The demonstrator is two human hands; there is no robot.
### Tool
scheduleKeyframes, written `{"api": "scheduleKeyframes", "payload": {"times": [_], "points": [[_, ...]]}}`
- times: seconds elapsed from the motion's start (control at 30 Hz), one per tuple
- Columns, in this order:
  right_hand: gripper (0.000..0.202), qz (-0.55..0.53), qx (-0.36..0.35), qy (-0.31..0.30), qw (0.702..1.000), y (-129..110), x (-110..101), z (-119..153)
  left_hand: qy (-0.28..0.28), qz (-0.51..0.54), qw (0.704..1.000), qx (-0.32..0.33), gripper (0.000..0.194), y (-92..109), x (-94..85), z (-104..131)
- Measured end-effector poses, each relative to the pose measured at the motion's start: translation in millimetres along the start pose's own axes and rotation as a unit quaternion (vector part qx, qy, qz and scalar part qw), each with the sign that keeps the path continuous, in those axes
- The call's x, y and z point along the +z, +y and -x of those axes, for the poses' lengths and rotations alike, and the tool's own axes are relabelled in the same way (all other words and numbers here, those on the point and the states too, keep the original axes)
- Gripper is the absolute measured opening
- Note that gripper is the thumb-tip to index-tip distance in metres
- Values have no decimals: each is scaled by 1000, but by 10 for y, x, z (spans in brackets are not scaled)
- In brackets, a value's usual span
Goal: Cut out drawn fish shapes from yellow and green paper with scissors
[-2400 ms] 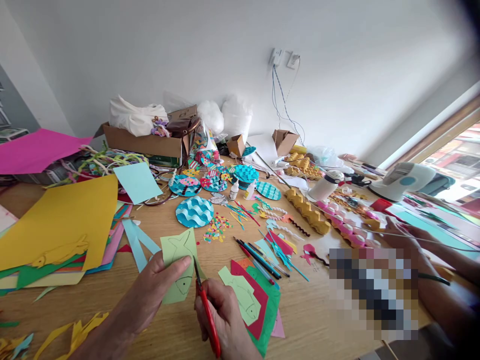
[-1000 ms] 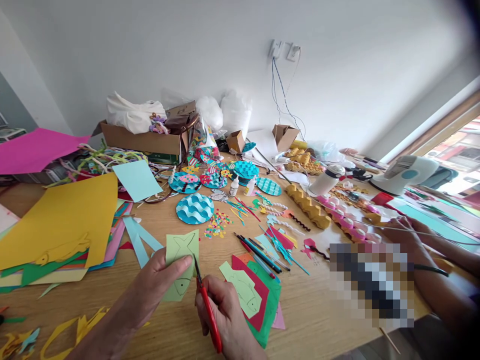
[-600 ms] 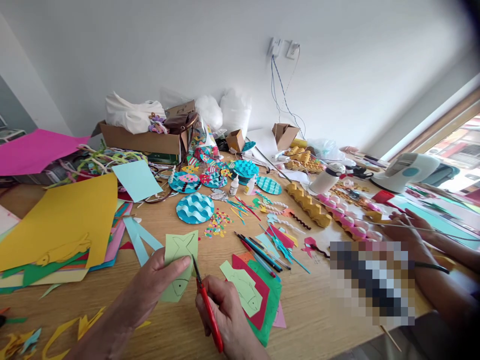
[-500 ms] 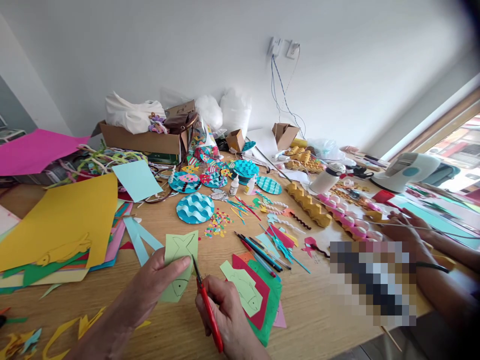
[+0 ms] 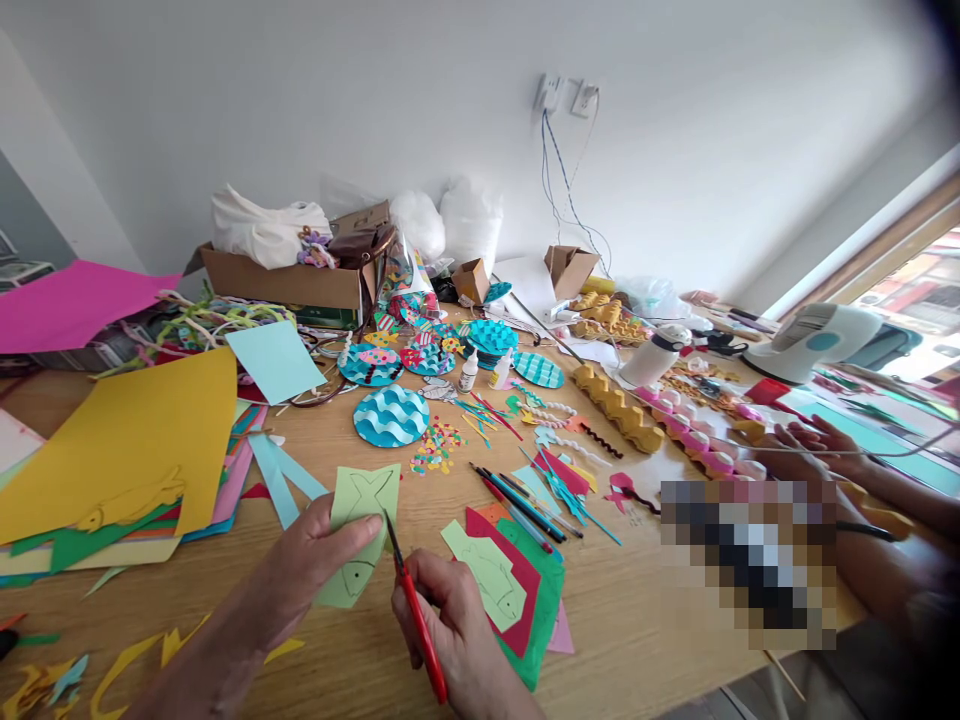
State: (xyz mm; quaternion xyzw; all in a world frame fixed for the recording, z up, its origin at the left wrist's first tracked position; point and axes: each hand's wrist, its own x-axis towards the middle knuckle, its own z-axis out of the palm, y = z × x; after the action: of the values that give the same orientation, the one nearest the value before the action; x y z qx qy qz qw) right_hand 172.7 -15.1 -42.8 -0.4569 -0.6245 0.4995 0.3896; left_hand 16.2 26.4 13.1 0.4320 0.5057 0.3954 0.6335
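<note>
Over the worktop (image 5: 600,630), toward its near edge, the left hand (image 5: 324,545) is pinching green paper (image 5: 363,562). The right hand (image 5: 451,608) is holding scissors (image 5: 421,625) beside it. Good cutting is slowly following the drawn fish (image 5: 355,580).

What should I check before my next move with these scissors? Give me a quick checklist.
1. Paper gripped by the left hand: ok, pinched under the thumb.
2. Scissors in the right hand: ok.
3. Thumb well away from the blades: not ok, its tip looks very near their points.
4. Fish outline fully visible: not ok, the thumb covers part.
5. Blades exactly on the outline: cannot tell.
6. Pens clear of the blades: ok, lying apart.
</note>
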Motion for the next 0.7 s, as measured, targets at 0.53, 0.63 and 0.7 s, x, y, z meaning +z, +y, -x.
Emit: {"api": "scheduleKeyframes", "payload": {"times": [0.53, 0.63, 0.7], "points": [[44, -5, 3, 5, 1000, 12, 2, -12, 26, 7, 1000, -4, 16, 46, 12, 6], [47, -11, 4, 1, 1000, -2, 4, -12, 20, -4, 1000, 1, 17, 27, 6, 0], [49, -11, 11, 1, 1000, -14, 5, -10, 12, -7, 1000, 1, 18, 14, 6, -1]]}}
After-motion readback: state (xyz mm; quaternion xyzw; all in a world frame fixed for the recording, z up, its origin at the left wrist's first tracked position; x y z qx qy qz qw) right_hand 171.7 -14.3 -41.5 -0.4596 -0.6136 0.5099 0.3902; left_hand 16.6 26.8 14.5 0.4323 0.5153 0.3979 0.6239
